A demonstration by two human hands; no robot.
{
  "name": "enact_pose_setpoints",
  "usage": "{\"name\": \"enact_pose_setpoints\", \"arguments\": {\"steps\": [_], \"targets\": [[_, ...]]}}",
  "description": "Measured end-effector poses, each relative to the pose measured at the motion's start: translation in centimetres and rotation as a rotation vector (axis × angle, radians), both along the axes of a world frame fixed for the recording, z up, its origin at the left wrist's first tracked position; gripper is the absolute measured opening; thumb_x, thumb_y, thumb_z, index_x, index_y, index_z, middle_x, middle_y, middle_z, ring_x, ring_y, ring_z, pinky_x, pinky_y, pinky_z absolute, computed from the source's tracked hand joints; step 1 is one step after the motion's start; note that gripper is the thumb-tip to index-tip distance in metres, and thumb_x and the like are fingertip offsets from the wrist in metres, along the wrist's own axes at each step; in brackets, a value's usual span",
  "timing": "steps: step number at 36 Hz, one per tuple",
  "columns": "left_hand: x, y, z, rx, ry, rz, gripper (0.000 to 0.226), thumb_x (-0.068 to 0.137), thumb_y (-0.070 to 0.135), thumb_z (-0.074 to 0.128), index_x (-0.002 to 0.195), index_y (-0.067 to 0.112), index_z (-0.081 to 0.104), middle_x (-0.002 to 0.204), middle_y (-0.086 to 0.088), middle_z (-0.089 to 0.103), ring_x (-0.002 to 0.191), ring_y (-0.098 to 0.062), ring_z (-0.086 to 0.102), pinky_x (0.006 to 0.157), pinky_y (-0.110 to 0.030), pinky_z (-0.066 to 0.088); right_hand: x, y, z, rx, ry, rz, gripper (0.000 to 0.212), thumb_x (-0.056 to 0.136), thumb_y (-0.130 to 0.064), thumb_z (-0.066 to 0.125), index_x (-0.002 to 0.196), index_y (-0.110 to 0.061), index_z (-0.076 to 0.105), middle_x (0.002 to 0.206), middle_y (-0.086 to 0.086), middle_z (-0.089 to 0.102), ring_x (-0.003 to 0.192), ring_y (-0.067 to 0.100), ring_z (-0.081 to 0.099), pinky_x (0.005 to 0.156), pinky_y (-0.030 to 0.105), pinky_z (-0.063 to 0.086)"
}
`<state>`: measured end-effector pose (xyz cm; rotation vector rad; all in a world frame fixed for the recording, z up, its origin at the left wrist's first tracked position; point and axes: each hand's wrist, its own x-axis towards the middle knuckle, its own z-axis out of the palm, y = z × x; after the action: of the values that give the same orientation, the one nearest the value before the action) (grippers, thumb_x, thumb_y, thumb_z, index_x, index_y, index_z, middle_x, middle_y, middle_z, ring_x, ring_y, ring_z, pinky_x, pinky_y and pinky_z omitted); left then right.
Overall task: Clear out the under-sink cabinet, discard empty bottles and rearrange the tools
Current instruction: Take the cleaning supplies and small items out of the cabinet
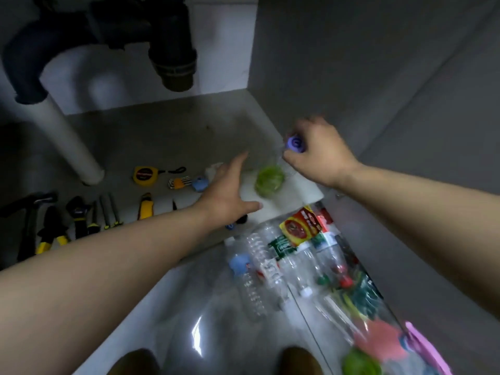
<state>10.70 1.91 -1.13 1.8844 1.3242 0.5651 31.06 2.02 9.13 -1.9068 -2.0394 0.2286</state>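
I look into the under-sink cabinet. My right hand (318, 152) grips the top of a clear bottle with a purple cap (295, 143) near the cabinet's right wall. My left hand (230, 193) reaches forward with straight fingers and holds nothing, just left of a green-capped bottle (269, 181) on the white ledge (297, 192). Tools lie in a row on the cabinet floor at left: a hammer (29, 212), yellow-handled pliers (51, 234), screwdrivers (108, 212), a yellow utility knife (145, 208), a yellow tape measure (144, 175) and hex keys (180, 182).
Black drain pipes (170, 50) and a white pipe (70, 142) hang at the upper left. Several empty plastic bottles (297, 261) lie heaped on the glossy floor at lower right, by a pink bin edge (427, 347). My feet (135, 362) show at the bottom.
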Motion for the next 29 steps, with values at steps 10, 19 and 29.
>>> {"name": "enact_pose_setpoints", "arguments": {"steps": [10, 19, 29], "targets": [[7.3, -8.6, 0.9, -0.21, -0.05, -0.501, 0.071, 0.065, 0.046, 0.092, 0.125, 0.04, 0.055, 0.116, 0.018, 0.064, 0.106, -0.004, 0.063, 0.095, -0.031, 0.054, 5.7, -13.1, 2.2, -0.473, 0.323, 0.049, 0.015, 0.079, -0.015, 0.077, 0.091, -0.013, 0.068, 0.08, 0.003, 0.07, 0.062, 0.009, 0.063, 0.062, 0.032, 0.058], [10.6, -16.7, -5.7, -0.302, 0.098, -0.508, 0.07, 0.069, 0.029, 0.09, 0.127, 0.019, 0.051, 0.117, -0.001, 0.065, 0.104, -0.022, 0.064, 0.09, -0.039, 0.054, 9.9, -17.6, -3.8, -0.777, 0.379, -0.082, 0.021, 0.095, -0.037, 0.065, 0.091, -0.016, 0.062, 0.091, 0.012, 0.071, 0.079, 0.026, 0.075, 0.076, 0.049, 0.062], [11.8, -20.5, -11.6, -0.357, 0.119, -0.418, 0.068, 0.073, 0.024, 0.08, 0.131, 0.029, 0.044, 0.115, 0.0, 0.067, 0.105, -0.021, 0.066, 0.09, -0.037, 0.055, 10.4, -18.3, -9.9, -0.581, 0.224, -0.11, 0.021, 0.097, -0.024, 0.061, 0.098, -0.005, 0.07, 0.099, 0.009, 0.071, 0.091, 0.027, 0.066, 0.083, 0.04, 0.053]]}}
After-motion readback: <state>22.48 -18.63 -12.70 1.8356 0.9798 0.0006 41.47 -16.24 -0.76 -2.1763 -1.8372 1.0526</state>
